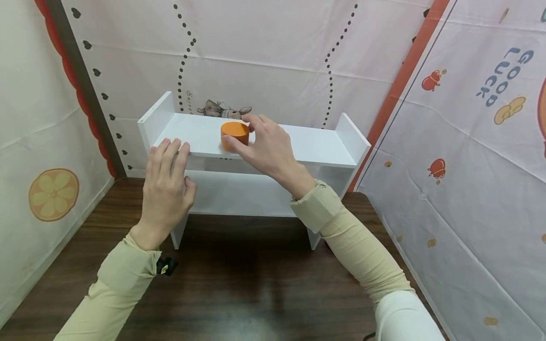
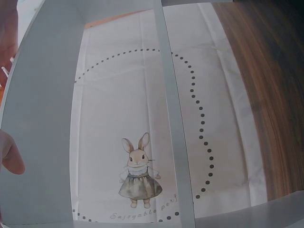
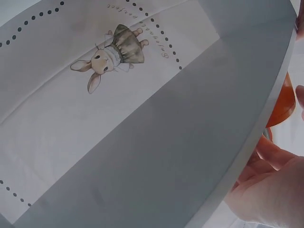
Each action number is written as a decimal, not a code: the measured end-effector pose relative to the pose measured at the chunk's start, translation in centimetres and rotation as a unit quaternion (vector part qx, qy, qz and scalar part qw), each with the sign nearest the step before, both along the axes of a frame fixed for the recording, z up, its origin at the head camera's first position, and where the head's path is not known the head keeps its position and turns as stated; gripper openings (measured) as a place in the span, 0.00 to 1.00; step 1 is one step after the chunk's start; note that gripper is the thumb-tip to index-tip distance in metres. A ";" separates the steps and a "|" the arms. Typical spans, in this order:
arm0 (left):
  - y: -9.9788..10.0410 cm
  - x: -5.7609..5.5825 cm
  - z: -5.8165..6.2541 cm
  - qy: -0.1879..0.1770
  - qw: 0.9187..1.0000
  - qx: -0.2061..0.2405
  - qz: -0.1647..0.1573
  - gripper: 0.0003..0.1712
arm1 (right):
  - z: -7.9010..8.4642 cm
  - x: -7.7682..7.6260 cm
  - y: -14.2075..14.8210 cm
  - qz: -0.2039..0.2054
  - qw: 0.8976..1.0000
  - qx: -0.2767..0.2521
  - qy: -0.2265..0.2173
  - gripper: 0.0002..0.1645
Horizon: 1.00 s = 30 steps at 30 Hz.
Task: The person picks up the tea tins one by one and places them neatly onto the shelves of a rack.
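A short, round orange container-like cylinder (image 1: 234, 134) stands on the upper board of a white two-tier shelf (image 1: 315, 144), left of its middle. My right hand (image 1: 270, 149) holds the cylinder from the right, with the thumb across its front and the fingers curled at its far right side. In the right wrist view the orange cylinder (image 3: 284, 102) shows only in part past the board's edge. My left hand (image 1: 166, 187) lies at the shelf's front left, fingers extended over the upper board's edge and nothing held. The left wrist view shows just a fingertip (image 2: 12, 156) by the board.
The shelf stands on a dark wood table (image 1: 239, 293), with a lower board (image 1: 243, 192) under the upper one. White side panels (image 1: 158, 116) rise at both ends. A printed cloth (image 1: 260, 61) with a rabbit picture (image 2: 139, 173) hangs behind; more cloth encloses the sides.
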<state>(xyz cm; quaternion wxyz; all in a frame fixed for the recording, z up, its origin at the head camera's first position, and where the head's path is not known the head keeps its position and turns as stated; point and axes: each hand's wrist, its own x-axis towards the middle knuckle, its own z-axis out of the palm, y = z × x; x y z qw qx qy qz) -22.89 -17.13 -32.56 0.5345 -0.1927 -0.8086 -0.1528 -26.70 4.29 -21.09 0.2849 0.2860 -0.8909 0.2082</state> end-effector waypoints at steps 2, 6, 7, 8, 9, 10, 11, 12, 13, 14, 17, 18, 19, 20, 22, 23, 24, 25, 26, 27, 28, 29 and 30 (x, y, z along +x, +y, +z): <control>0.0 0.0 0.0 0.001 1.000 0.000 0.002 0.43 | 0.1 0.1 0.3 0.001 1.000 -0.008 0.003 0.33; 0.0 0.0 0.1 0.000 1.000 0.000 0.003 0.43 | 0.2 0.4 1.2 0.001 1.000 -0.022 0.010 0.32; 0.0 0.0 0.1 0.000 1.000 0.000 0.004 0.43 | 0.2 0.4 1.5 0.002 1.000 -0.025 0.012 0.31; 0.0 0.0 0.1 -0.001 1.000 0.000 0.003 0.43 | 0.1 0.5 1.8 0.002 0.999 -0.029 0.015 0.30; 0.0 0.0 0.1 -0.001 1.000 0.000 0.003 0.43 | 0.1 0.6 2.1 0.004 0.999 -0.033 0.020 0.29; 0.0 0.0 0.1 -0.002 1.000 -0.001 0.004 0.43 | 0.1 0.7 2.4 0.005 0.999 -0.038 0.024 0.29; 0.0 0.0 0.1 -0.003 1.000 -0.001 0.004 0.43 | 0.0 0.8 2.7 0.006 0.999 -0.042 0.028 0.28; -0.1 0.0 0.1 -0.004 1.000 -0.001 0.004 0.44 | 0.0 0.9 3.1 0.006 0.998 -0.045 0.032 0.28; -0.1 0.0 0.1 -0.004 1.000 -0.001 0.004 0.44 | -0.1 1.0 3.4 0.007 0.998 -0.048 0.037 0.27; -0.1 0.0 0.1 -0.004 1.000 -0.001 0.004 0.43 | -0.2 1.1 3.7 0.007 0.998 -0.051 0.042 0.27; -0.1 0.0 0.0 -0.004 1.000 0.001 0.002 0.43 | -0.4 1.5 4.8 0.008 0.997 -0.060 0.056 0.26; -0.1 0.0 0.0 -0.004 1.000 0.001 0.002 0.43 | -0.5 1.6 5.2 0.008 0.996 -0.064 0.061 0.26; -0.1 0.0 0.0 -0.003 1.000 0.002 0.001 0.43 | -0.6 1.8 5.6 0.009 0.995 -0.069 0.065 0.26; -0.1 0.0 -0.1 -0.002 1.000 0.002 0.000 0.43 | -0.8 2.0 6.0 0.011 0.995 -0.074 0.069 0.26; 0.0 -0.1 -0.1 -0.001 1.000 0.003 -0.001 0.43 | -1.0 2.3 6.8 0.016 0.993 -0.086 0.075 0.26; 0.0 -0.1 -0.1 0.000 1.000 0.002 -0.001 0.43 | -1.1 2.5 7.2 0.018 0.993 -0.091 0.078 0.25; 0.0 -0.1 -0.1 0.000 1.000 0.002 -0.001 0.43 | -1.2 2.7 7.6 0.020 0.992 -0.096 0.082 0.25; 0.0 -0.1 -0.1 -0.001 1.000 0.001 -0.001 0.43 | -1.4 2.8 8.0 0.021 0.991 -0.099 0.084 0.25; 0.0 0.0 -0.1 -0.001 1.000 0.001 -0.001 0.43 | -1.5 3.0 8.5 0.021 0.991 -0.103 0.086 0.25; 0.0 0.0 0.0 -0.002 1.000 0.001 -0.001 0.43 | -1.7 3.2 8.9 0.019 0.991 -0.105 0.087 0.24; 0.0 0.0 0.0 -0.003 1.000 0.000 0.000 0.43 | -1.8 3.3 9.3 0.016 0.990 -0.106 0.087 0.24; 0.0 0.0 0.0 -0.004 1.000 0.000 0.001 0.43 | -2.0 3.5 9.7 0.013 0.990 -0.106 0.088 0.24; 0.0 0.0 0.0 -0.005 1.000 -0.001 0.001 0.43 | -2.2 3.7 10.1 0.009 0.991 -0.107 0.086 0.24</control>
